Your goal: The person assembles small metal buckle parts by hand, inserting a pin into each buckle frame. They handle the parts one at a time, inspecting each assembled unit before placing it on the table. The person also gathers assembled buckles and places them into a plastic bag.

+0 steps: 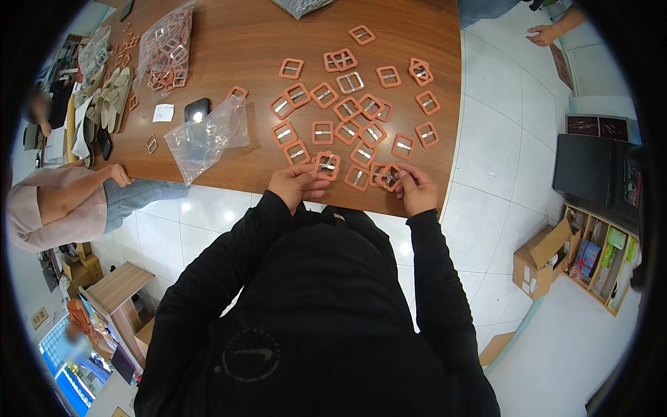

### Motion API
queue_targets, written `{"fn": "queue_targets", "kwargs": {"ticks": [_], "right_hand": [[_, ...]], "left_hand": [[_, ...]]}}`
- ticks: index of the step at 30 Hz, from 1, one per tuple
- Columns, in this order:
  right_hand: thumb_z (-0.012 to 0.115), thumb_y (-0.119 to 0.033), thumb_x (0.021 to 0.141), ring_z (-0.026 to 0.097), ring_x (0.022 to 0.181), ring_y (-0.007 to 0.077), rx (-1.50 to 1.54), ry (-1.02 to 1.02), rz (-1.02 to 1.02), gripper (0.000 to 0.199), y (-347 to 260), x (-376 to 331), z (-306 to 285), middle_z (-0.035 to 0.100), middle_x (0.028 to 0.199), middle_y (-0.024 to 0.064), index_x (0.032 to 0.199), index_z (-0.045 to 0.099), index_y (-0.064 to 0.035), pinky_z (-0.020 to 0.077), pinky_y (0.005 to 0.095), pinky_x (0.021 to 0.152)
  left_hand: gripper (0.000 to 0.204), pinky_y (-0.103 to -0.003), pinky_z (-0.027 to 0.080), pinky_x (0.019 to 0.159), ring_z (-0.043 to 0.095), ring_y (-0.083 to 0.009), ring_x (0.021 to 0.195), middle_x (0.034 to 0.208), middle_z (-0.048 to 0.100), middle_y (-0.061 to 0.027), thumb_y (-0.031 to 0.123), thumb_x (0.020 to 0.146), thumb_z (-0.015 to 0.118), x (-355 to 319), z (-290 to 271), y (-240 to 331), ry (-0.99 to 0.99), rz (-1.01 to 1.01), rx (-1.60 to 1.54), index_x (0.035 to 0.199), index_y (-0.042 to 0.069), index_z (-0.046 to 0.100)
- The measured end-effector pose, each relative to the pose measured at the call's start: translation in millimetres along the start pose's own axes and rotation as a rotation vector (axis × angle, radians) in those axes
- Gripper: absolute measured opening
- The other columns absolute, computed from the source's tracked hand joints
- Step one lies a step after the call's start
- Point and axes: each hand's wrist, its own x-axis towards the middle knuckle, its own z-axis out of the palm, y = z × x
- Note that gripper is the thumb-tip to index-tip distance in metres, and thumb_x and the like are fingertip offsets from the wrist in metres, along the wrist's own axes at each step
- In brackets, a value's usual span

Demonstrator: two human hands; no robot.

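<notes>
Many orange-brown square buckles, each with a silver metal bar across its middle, lie scattered over the right part of the wooden table (229,52). My left hand (295,185) is closed at the table's near edge, pinching a buckle (327,166) between thumb and fingers. To its right, my right hand (418,191) pinches another buckle (391,178), which overlaps a buckle lying beside it. Between the hands lies a flat buckle (357,177). Just beyond them are more, such as one buckle (322,133) and an overlapping pair with a paler buckle (349,83) behind.
Left of the buckles lie a clear plastic bag (208,142), a dark phone (197,110) and a white paper slip (163,112). Farther off are a bag of buckles (165,55) and beige sandals (113,97). One person's hand (120,175) rests at the left edge; another person's hand (544,35) shows upper right.
</notes>
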Motion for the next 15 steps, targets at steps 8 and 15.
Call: {"fn": "queue_targets", "kwargs": {"ticks": [8, 15], "right_hand": [[0.052, -0.007, 0.095, 0.057, 0.059, 0.0072, -0.064, -0.078, 0.038, 0.022, -2, -2, 11, 0.066, 0.079, 0.0048, 0.109, 0.068, 0.0003, 0.0452, 0.0214, 0.05], [0.049, -0.004, 0.093, 0.057, 0.058, 0.0084, -0.053, 0.005, 0.049, 0.024, 9, -3, -5, 0.066, 0.076, 0.0057, 0.108, 0.067, 0.0025, 0.0454, 0.0222, 0.049]], "left_hand": [[0.027, -0.031, 0.058, 0.078, 0.068, -0.0262, 0.099, 0.11, 0.066, -0.0205, 0.006, 0.096, 0.053, 2, 6, -3, -0.039, -0.034, 0.028, 0.119, -0.008, 0.055], [0.03, -0.031, 0.058, 0.078, 0.068, -0.0257, 0.099, 0.112, 0.065, -0.0207, 0.009, 0.097, 0.053, 4, 5, -3, -0.063, -0.029, 0.057, 0.121, -0.008, 0.053]]}}
